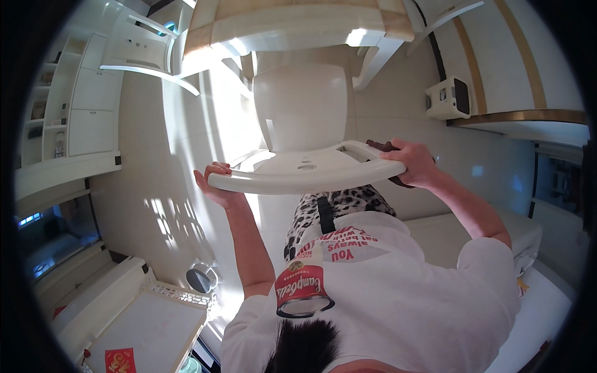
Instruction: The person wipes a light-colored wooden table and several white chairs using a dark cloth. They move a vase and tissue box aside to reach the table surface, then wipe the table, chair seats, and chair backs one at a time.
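Observation:
A white chair (pixel 301 109) stands before me, its seat facing the table and its curved backrest rail (pixel 305 181) closest to me. At the left end of that rail is my left hand (pixel 219 185), fingers curled over the top edge and thumb held out to the side. My right hand (pixel 414 161) grips the rail's right end, with a dark brown cloth (pixel 380 146) bunched under it. Part of the cloth hangs below the rail, and the palm hides the rest.
Beyond the chair is a table (pixel 298 25) with tan edging. A second white chair (pixel 140 49) is at the upper left. A small white appliance (pixel 445 100) stands at the right. A white shelf cabinet (pixel 93 91) lines the left wall. Sunlight streaks the tiled floor (pixel 140 154).

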Tool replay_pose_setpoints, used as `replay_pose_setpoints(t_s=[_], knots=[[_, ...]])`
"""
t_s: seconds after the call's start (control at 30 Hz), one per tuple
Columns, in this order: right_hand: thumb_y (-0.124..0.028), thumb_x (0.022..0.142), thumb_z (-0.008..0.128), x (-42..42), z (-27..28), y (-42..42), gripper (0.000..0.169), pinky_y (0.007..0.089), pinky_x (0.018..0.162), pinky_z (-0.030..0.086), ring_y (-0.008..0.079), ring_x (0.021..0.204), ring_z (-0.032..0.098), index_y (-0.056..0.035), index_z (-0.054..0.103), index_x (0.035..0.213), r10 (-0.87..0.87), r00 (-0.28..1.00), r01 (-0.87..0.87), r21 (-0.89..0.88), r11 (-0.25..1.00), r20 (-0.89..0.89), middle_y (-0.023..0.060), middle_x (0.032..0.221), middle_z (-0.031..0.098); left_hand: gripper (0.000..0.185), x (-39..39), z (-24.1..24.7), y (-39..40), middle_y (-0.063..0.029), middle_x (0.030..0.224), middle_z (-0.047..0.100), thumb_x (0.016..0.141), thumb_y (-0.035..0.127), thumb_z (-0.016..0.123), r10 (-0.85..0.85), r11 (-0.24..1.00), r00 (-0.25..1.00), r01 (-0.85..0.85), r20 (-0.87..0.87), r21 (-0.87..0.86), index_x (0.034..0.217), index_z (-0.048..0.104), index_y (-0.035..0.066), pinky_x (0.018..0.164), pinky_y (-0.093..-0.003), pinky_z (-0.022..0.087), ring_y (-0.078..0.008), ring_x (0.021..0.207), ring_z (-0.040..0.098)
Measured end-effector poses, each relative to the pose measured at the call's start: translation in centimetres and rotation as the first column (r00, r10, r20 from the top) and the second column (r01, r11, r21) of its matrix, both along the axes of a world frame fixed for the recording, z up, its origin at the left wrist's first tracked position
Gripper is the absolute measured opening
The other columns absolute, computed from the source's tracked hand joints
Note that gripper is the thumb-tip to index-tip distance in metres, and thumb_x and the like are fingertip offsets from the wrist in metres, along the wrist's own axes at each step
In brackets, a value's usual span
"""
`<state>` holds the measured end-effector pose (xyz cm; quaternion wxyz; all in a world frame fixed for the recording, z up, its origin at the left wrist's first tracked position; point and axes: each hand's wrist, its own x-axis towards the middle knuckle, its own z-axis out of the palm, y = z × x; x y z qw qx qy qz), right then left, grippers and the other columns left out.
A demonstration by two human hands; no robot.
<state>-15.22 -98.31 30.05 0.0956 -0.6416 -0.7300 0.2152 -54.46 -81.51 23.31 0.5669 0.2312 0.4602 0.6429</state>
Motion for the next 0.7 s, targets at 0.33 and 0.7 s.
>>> replay_pose_setpoints(t_s=[0.33, 0.7], knots=[[-0.003, 0.061, 0.072, 0.1, -0.5, 0.9, 0.046, 0.0384, 0.064, 0.054, 0.0261, 0.077, 0.064, -0.0151, 0.073, 0.105, -0.017, 1.0, 0.018, -0.089, 0.996, 0.008, 0.0034, 0.089, 0.058, 0.064, 0.2, -0.3, 0.8, -0.0062, 0.055, 0.044, 0.102, 0.047, 0.031, 0.019, 0.999, 1.0, -0.02, -0.021, -0.03, 0.054, 0.048, 0.009, 0.081, -0.0357, 0.036, -0.0214, 0.072, 0.044], [-0.012, 0.065, 0.073, -0.7, -0.8, 1.7, 0.039, 0.0403, 0.058, 0.05, 0.0292, 0.069, 0.062, -0.0138, 0.073, 0.103, -0.007, 0.999, 0.006, -0.016, 1.0, -0.035, 0.0061, 0.083, 0.056, 0.064, -0.5, -1.3, 2.4, -0.0068, 0.055, 0.045, 0.103, 0.044, 0.027, 0.008, 1.0, 1.0, -0.008, -0.005, -0.028, 0.054, 0.048, 0.009, 0.085, -0.0371, 0.037, -0.0226, 0.075, 0.047]])
